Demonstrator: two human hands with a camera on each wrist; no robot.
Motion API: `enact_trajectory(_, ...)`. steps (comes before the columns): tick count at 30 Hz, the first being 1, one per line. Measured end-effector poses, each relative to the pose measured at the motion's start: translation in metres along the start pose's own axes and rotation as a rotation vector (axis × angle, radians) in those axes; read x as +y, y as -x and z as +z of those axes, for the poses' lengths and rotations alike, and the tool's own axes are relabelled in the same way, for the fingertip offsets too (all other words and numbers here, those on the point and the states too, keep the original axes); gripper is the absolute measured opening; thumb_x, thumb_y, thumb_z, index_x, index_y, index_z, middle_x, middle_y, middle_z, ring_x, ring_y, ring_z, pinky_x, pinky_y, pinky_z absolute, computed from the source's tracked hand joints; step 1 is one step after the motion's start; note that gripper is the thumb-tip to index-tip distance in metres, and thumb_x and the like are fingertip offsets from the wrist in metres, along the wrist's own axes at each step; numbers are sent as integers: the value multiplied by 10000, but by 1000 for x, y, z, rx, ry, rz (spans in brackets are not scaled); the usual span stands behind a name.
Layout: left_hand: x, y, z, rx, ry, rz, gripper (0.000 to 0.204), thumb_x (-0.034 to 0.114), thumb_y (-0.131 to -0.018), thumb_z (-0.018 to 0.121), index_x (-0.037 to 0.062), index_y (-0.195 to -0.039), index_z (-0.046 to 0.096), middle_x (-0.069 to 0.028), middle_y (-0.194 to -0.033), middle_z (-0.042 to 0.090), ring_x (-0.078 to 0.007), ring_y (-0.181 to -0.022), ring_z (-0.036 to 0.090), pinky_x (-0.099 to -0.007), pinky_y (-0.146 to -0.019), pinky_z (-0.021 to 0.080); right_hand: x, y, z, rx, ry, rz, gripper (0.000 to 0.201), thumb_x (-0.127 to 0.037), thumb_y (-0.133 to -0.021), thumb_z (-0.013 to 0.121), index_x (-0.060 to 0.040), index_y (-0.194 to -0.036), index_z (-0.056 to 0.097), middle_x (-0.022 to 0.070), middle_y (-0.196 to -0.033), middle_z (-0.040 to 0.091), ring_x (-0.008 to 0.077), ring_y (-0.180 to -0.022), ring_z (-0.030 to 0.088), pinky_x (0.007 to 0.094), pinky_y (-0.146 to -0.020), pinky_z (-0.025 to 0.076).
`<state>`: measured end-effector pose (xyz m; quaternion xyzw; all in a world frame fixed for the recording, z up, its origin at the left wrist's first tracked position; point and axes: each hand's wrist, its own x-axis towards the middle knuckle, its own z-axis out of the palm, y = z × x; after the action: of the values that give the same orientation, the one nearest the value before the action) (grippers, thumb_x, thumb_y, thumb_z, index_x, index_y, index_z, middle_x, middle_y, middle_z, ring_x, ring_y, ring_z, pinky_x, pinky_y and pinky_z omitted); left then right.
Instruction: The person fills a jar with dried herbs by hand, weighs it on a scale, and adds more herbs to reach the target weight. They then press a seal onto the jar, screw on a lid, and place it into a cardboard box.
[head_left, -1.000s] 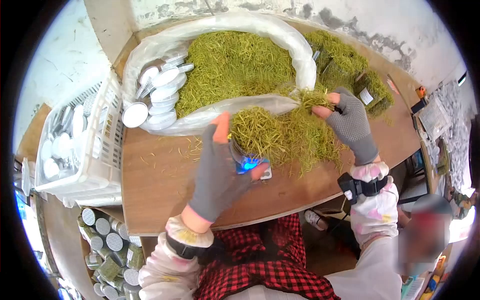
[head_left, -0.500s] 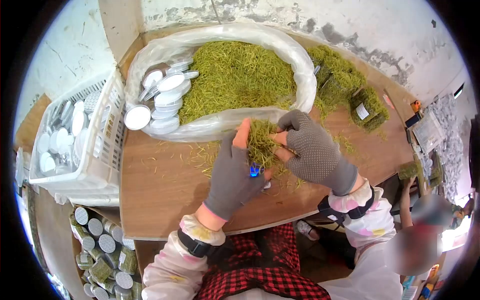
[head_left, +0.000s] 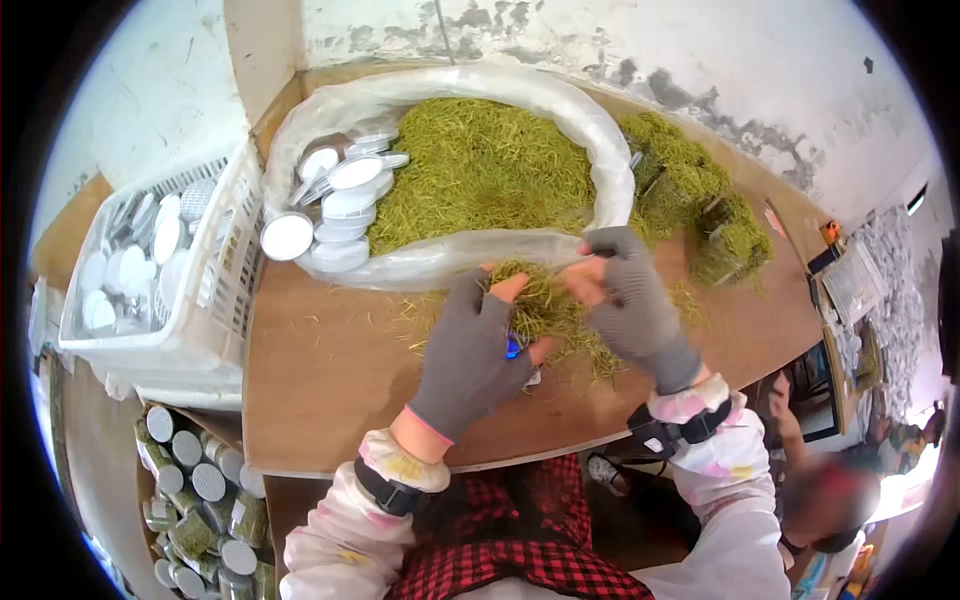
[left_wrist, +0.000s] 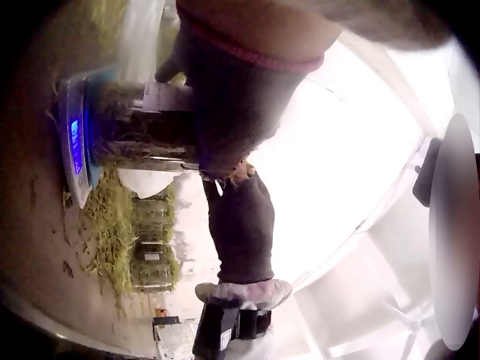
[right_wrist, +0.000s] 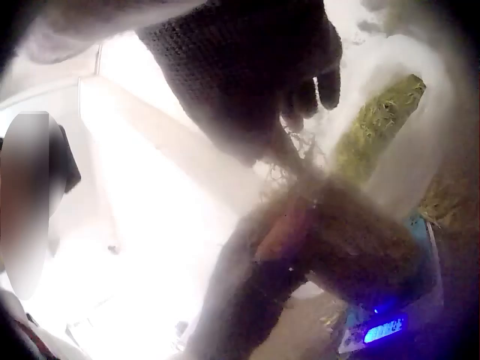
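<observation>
The left hand [head_left: 470,350] is gripping a clear jar [left_wrist: 142,124] standing on the small scale [left_wrist: 75,142] on the counter [head_left: 320,370]. The right hand [head_left: 630,305] is pinching green tea leaves [head_left: 545,305] over it. The jar is looking nearly full, lid not on yet.

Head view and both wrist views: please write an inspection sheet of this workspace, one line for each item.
Surface: brown wooden table, strewn with loose green strands.
Job's things: clear jar of green dried leaves on small blue-lit scale.
Clutter: large clear plastic bag of leaves and round silver lids; white plastic crate; filled jars below.
Grippers: left hand holds the jar; right hand pinches leaves above it.
Cables: nothing seen.
Surroundings: stained white wall.
</observation>
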<state>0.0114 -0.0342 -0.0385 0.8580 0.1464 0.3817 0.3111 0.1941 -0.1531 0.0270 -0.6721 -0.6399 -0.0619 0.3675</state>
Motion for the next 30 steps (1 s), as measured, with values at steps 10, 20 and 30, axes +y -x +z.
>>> enact_trajectory(10,0,13,-29,116,-60,145,1157,366,-747,930,40,-1630,255,-308,-1532,355,-466,-1433,406,-525,-1114,440,47,65,-26,-58,403,95,407,-171,-876,774,-75,-1265,699,167,-1139,631,375,-1063,609,456,-957,490)
enact_trajectory(20,-28,53,-58,264,274,-472,863,281,-931,808,60,-1614,330,-179,-1512,410,-321,-1338,492,-477,-1089,446,-35,101,70,-418,301,-128,459,-226,-924,711,-165,-1373,634,147,-1105,653,369,-985,638,492,-825,511)
enact_trajectory(30,-27,57,-56,283,260,-425,715,215,-983,753,26,-1570,390,-164,-1457,455,-289,-1341,497,-443,-1128,408,-3,141,21,-223,301,58,296,-165,-862,783,-119,-1148,724,140,-1021,644,373,-927,620,496,-800,485)
